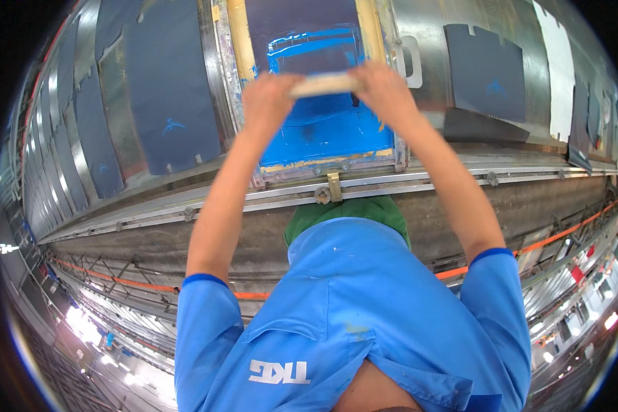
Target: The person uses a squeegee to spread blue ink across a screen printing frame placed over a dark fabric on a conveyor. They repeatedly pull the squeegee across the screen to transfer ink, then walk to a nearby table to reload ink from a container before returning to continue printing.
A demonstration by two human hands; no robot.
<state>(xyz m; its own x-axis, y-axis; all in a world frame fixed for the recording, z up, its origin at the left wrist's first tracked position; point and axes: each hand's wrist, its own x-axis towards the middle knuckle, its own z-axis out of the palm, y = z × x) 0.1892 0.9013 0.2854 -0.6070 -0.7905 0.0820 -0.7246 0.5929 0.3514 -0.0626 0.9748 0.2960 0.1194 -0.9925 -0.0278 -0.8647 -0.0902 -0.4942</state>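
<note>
Both my left hand (268, 99) and my right hand (381, 89) are closed on the ends of a pale squeegee handle (323, 85), held across a screen frame (375, 38) with cream and metal borders. Bright blue ink (323, 137) covers the frame's near part, with streaks on the dark upper part. The squeegee's blade is mostly hidden behind its handle.
Dark grey panels (172, 82) with small blue marks lie on the long metal table (422, 96), left and right. A white strip (556, 69) is at the right. A metal rail (446, 180) runs along the near edge, by my body.
</note>
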